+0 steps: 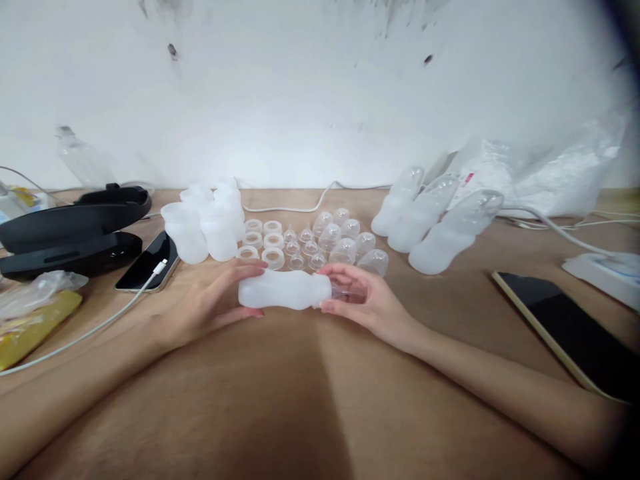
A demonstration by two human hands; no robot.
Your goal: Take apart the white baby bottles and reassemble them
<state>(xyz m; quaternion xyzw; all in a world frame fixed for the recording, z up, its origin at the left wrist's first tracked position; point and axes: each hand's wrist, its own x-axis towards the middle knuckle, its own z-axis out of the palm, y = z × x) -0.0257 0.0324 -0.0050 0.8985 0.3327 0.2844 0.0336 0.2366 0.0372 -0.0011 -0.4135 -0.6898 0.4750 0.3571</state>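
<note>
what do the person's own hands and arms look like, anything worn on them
Left hand and right hand are bare: no gloves, rings, bracelets or watch visible. Neither forearm shows a sleeve; the right one darkens toward the picture's edge.

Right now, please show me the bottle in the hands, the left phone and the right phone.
Bottle (285,290): head view, middle of its white body.
Left phone (143,266): head view, its dark screen.
Right phone (573,330): head view, its dark screen.

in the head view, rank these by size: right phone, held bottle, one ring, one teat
Largest to smallest:
1. Right phone
2. Held bottle
3. Ring and teat: too alike to rank
</note>
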